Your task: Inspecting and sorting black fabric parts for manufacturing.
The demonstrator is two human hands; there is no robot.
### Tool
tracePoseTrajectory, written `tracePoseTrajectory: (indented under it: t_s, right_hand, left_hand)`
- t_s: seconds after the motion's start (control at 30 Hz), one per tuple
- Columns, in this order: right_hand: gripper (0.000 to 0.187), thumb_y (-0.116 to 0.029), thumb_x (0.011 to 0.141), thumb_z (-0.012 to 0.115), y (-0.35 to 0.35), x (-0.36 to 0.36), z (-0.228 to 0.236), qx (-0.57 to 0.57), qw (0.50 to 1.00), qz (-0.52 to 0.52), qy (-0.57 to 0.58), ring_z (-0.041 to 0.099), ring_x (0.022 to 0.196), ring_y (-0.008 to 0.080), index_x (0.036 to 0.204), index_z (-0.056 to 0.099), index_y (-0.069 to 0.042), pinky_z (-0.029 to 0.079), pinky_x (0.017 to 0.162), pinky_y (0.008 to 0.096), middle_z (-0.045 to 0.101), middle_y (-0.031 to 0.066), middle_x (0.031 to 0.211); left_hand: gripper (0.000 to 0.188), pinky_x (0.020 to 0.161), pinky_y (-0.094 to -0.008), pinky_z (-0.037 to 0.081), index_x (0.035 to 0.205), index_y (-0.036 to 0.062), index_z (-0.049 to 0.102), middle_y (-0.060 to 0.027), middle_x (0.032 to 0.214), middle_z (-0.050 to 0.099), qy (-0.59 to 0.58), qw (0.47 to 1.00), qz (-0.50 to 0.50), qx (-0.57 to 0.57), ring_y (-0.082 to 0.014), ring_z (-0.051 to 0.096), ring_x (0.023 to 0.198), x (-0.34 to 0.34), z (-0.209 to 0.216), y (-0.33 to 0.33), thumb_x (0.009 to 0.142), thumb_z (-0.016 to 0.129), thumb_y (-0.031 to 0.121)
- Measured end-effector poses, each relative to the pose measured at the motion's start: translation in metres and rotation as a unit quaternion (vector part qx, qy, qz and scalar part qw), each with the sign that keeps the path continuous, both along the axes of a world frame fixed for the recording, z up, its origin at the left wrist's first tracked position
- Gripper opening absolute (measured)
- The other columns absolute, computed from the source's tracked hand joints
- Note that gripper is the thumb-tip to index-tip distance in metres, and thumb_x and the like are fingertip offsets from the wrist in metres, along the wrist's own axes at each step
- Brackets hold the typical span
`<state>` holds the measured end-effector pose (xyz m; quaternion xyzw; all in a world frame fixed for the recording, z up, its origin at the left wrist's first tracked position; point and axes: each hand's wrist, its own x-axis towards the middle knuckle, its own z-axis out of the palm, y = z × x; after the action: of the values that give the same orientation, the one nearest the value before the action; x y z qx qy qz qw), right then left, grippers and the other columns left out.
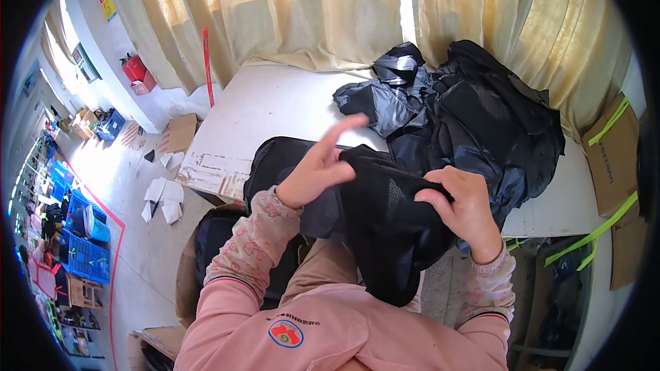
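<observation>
A black fabric piece with a mesh panel [393,196] hangs over the table's near edge and down toward my lap. My right hand [467,209] pinches its upper right edge between thumb and fingers. My left hand [320,170] is raised over its left part, with the index finger stretched out and the thumb apart. No thing shows in the left fingers; whether their tips touch the cloth I cannot tell. Under my left forearm lies another flat black piece with a rounded corner [275,154].
A heap of shiny black fabric pieces [481,124] covers the right of the white table [275,99], against yellow curtains [309,14]. Cardboard boxes [612,158] with green straps stand at the right. An open carton [187,268] with black items is left of my legs.
</observation>
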<state>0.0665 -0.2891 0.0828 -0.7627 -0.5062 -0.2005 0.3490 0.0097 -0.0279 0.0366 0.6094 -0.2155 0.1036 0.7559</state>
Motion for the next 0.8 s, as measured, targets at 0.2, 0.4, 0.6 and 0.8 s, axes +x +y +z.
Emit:
tracePoseTrajectory:
  t_s: [0.2,0.4,0.6,0.8]
  right_hand:
    - [0.023,-0.015,0.072,0.077,-0.003,0.003,0.025,-0.073,0.997,-0.02,-0.031,0.058,0.058,0.0295,0.082,0.061,-0.001,0.043,0.052,0.0327,0.059,0.0103,0.069]
    - [0.014,-0.013,0.085,0.068,-0.015,0.045,0.07,0.092,0.991,-0.072,0.064,0.052,0.064,0.0082,0.087,0.062,-0.001,0.042,0.061,0.0228,0.057,0.0023,0.069]
    - [0.018,-0.02,0.093,0.062,-0.022,0.047,0.093,0.268,0.914,0.02,0.305,0.054,0.078,0.0017,0.096,0.065,-0.002,0.042,0.07,0.0169,0.061,-0.0051,0.083]
    - [0.025,-0.026,0.095,0.059,-0.001,0.032,0.084,0.361,0.864,-0.012,0.35,0.054,0.083,0.0025,0.103,0.064,-0.003,0.043,0.074,0.0183,0.062,-0.0048,0.092]
  left_hand:
    - [0.025,0.051,-0.0227,0.041,0.079,-0.0007,0.064,-0.0012,0.061,0.058,0.108,0.936,0.128,0.309,-0.0075,0.052,0.054,0.016,-0.008,0.015,0.087,0.066,0.023]
    - [0.062,0.074,-0.0258,0.051,0.132,0.0064,0.044,-0.006,0.108,0.06,0.25,0.944,-0.13,0.171,-0.0122,0.06,0.084,0.004,-0.151,0.057,0.079,0.075,0.007]
    - [0.096,0.105,-0.0414,0.038,0.146,0.0096,0.025,-0.0091,0.138,0.047,0.269,0.924,-0.259,-0.086,-0.0261,0.048,0.125,-0.027,-0.181,-0.014,0.073,0.081,0.036]
    - [0.069,0.108,-0.0437,0.034,0.137,0.0064,0.041,-0.0062,0.14,0.046,0.31,0.865,-0.173,-0.356,-0.0263,0.045,0.127,-0.011,-0.134,-0.057,0.086,0.062,0.048]
